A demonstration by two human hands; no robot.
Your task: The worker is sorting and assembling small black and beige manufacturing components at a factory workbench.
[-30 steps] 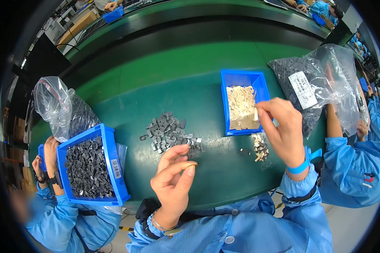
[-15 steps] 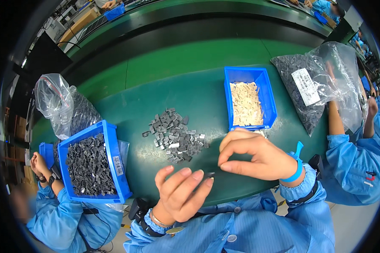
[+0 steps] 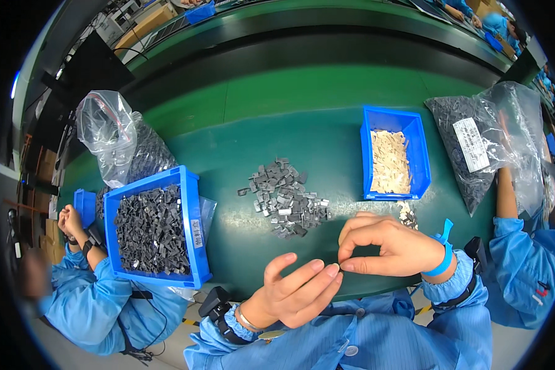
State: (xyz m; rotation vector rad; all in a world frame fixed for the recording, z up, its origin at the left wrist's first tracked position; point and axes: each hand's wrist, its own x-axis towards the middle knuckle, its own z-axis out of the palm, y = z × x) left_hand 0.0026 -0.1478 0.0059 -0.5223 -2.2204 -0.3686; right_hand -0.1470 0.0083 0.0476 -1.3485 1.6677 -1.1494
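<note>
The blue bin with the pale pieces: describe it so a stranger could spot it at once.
Start at the green table and go to its right side, next to the big clear plastic bag of dark parts. There stands a small blue rectangular plastic bin. It is the only bin filled with pale cream pieces; the larger blue bin on the left holds dark grey parts.

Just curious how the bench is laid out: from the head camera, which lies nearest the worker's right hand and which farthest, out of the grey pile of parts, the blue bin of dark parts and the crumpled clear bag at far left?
From the right hand:
1. Grey pile of parts, just left, mid-table.
2. Blue bin of dark parts, farther left.
3. Crumpled clear bag, far left, behind that bin.
</note>
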